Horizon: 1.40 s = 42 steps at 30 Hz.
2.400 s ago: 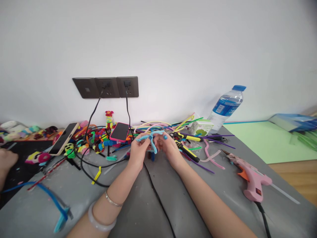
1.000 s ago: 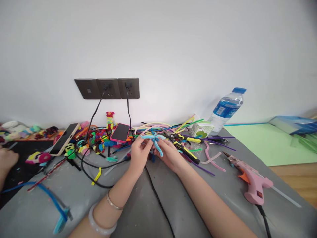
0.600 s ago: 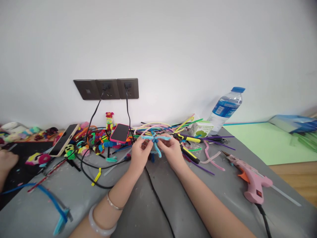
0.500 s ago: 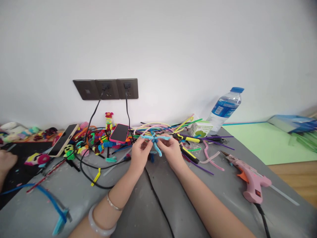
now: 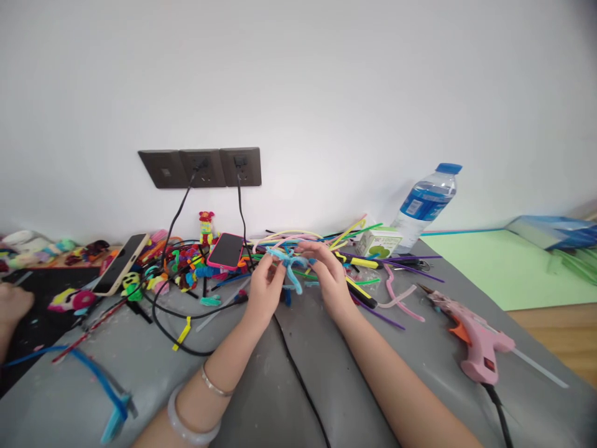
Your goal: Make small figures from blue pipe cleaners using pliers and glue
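Observation:
A light-blue pipe cleaner figure [image 5: 293, 274] with several fuzzy arms is held up over the middle of the table. My left hand [image 5: 267, 286] pinches one of its arms between thumb and fingers. On the other side my right hand [image 5: 330, 279] has its thumb and fingers apart, close to the figure's right arms; whether a fingertip touches them I cannot tell. Behind both hands lies a loose pile of coloured pipe cleaners [image 5: 298, 236], beside yellow-and-black handled pliers [image 5: 361, 292] whose jaws are hidden.
A pink glue gun [image 5: 482, 348] lies at right. A tilted water bottle [image 5: 426, 205] and a juice box [image 5: 379, 241] stand by the wall. Phones [image 5: 227, 251], small pipe cleaner figures [image 5: 131, 286] and black cables [image 5: 298, 373] spread leftward. Another person's hand [image 5: 13, 308] is at far left.
My right hand has let go of the light-blue figure and its fingers have spread. The figure's right arm now bends down instead of reaching out sideways. My left hand keeps its pinch.

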Available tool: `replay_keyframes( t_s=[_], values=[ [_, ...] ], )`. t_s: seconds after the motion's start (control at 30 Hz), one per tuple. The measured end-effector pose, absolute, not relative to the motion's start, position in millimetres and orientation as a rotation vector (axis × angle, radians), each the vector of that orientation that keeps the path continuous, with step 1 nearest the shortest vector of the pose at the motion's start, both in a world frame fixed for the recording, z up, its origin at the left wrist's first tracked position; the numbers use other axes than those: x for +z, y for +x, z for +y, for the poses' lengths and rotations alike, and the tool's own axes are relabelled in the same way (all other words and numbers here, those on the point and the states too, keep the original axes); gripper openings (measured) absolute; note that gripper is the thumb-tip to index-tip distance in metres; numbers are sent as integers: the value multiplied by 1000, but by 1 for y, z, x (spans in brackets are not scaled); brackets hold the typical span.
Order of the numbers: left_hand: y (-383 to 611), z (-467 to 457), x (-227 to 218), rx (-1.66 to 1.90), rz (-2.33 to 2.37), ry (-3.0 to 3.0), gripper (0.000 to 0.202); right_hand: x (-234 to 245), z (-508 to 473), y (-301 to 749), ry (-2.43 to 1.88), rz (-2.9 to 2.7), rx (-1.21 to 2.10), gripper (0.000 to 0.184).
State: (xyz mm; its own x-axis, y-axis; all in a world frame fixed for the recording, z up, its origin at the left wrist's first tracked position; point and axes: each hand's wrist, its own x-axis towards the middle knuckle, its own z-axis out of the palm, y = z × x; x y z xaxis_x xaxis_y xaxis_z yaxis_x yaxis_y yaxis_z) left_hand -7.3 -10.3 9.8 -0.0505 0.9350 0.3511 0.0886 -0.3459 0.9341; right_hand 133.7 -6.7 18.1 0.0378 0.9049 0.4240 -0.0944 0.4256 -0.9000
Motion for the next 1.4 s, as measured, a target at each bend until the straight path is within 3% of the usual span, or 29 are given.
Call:
replay_keyframes(
  t_s=[0.27,0.53,0.7,1.13,1.4],
  values=[
    [-9,-12,8,1366,1200,1690,10,10,-2,135,-1002,-1519,854,16],
    [-11,-12,9,1354,1286,1894,6,12,-1,137,-1131,-1524,834,13],
    [-9,-13,10,1374,1160,1846,9,14,-4,130,-1085,-1430,854,7],
    [-10,-7,8,1292,1037,1540,27,11,3,136,-905,-1370,1084,16],
    [-11,-8,13,1257,1052,1504,22,10,-1,134,-916,-1385,990,18]
  ],
)
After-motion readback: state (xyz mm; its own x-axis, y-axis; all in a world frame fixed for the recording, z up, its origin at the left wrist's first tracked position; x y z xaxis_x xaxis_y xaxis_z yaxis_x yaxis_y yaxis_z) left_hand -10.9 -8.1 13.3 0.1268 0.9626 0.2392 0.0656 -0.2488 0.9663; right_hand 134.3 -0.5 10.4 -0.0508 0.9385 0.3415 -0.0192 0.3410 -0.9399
